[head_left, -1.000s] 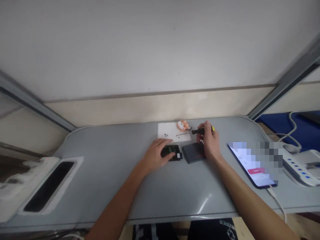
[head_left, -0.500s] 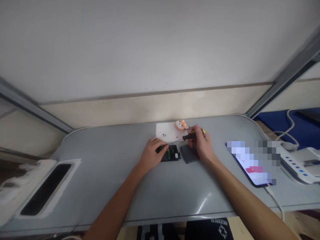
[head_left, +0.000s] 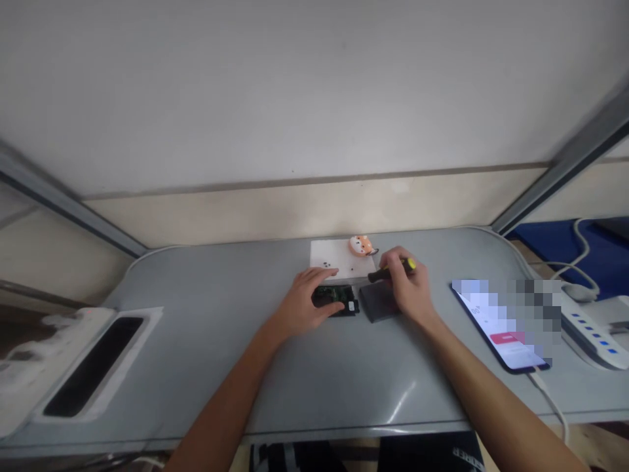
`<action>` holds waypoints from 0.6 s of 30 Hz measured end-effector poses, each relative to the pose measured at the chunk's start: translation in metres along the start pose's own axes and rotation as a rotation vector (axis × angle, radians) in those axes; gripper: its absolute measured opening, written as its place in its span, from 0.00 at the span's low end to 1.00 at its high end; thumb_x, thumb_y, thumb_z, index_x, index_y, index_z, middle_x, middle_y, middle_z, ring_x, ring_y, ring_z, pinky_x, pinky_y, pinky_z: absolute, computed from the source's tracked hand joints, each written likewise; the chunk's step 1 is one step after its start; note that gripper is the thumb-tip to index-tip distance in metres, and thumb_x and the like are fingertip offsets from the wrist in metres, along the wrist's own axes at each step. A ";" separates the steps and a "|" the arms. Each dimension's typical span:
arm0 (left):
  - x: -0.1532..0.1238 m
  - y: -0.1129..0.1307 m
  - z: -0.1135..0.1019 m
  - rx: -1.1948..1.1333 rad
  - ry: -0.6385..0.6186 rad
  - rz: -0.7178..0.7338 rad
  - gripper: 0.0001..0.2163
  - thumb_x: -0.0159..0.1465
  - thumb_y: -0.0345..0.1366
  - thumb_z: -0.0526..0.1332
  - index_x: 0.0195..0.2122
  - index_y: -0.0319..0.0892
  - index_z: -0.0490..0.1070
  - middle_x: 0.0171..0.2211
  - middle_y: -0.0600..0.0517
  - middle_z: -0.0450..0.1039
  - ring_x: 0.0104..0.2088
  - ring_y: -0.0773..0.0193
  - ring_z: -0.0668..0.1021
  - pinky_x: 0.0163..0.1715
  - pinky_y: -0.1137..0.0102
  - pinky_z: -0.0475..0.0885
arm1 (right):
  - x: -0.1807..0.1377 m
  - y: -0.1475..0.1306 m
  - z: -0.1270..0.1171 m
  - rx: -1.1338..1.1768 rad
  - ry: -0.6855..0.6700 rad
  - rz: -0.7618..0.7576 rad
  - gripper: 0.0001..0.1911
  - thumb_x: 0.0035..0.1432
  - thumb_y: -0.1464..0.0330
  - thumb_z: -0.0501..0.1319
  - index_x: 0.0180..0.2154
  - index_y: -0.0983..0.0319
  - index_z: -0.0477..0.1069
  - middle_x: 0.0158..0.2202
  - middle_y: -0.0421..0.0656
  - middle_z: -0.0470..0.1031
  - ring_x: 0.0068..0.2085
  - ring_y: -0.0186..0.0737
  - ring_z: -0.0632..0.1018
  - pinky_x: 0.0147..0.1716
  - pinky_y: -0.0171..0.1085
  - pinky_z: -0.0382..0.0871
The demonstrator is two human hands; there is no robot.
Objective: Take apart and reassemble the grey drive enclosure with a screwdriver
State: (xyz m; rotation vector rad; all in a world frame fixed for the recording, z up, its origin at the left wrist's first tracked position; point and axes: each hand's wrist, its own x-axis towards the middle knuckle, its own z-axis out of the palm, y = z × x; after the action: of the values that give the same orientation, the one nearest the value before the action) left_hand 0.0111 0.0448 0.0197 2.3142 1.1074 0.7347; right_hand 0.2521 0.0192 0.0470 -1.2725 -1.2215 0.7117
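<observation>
My right hand [head_left: 403,278] is closed around a screwdriver [head_left: 381,274] with a black and yellow handle, its shaft pointing left. Below that hand lies a flat dark grey cover [head_left: 377,301]. My left hand [head_left: 308,300] rests over a black case with a green circuit board [head_left: 337,294], thumb and fingers spread apart. Part of the case is hidden under the hand. Just behind, several tiny dark screws [head_left: 327,264] sit on a white sheet of paper [head_left: 339,255]. An orange and white animal-faced case [head_left: 360,245] rests at the sheet's back right.
To the right, a lit phone [head_left: 496,328] with a white cable lies near a power strip [head_left: 594,337]. On the left are a black phone-shaped item [head_left: 93,367] on a white sheet and a white power strip [head_left: 73,334]. Metal posts and a wall bound the grey table [head_left: 206,367].
My left fingers have spread apart over the circuit board. My right hand has drawn the screwdriver away from the board to the right. The view has shifted slightly.
</observation>
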 end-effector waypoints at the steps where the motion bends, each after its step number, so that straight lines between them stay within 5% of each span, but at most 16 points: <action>1: 0.000 0.001 -0.001 0.006 -0.040 0.003 0.29 0.63 0.44 0.72 0.64 0.49 0.69 0.62 0.46 0.73 0.64 0.48 0.72 0.66 0.49 0.64 | 0.000 0.000 -0.001 -0.025 -0.001 -0.018 0.26 0.67 0.46 0.56 0.28 0.59 0.69 0.23 0.38 0.68 0.25 0.36 0.70 0.26 0.35 0.64; 6: 0.000 0.002 0.005 0.056 -0.129 0.077 0.27 0.63 0.41 0.72 0.63 0.50 0.70 0.60 0.46 0.75 0.61 0.48 0.75 0.65 0.49 0.66 | -0.001 0.002 -0.001 -0.094 -0.045 -0.088 0.23 0.68 0.49 0.56 0.28 0.59 0.69 0.24 0.38 0.69 0.27 0.36 0.70 0.29 0.36 0.65; 18: 0.002 0.001 0.008 0.050 -0.090 0.100 0.25 0.63 0.38 0.72 0.61 0.51 0.73 0.58 0.48 0.78 0.58 0.49 0.77 0.63 0.49 0.69 | -0.003 0.000 0.003 -0.117 -0.122 -0.086 0.22 0.68 0.51 0.57 0.28 0.59 0.70 0.24 0.38 0.69 0.28 0.37 0.70 0.30 0.36 0.64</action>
State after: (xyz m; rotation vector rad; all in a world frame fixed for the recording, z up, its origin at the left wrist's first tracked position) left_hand 0.0179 0.0444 0.0147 2.4345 0.9874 0.6391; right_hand 0.2484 0.0174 0.0455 -1.2782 -1.4266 0.6710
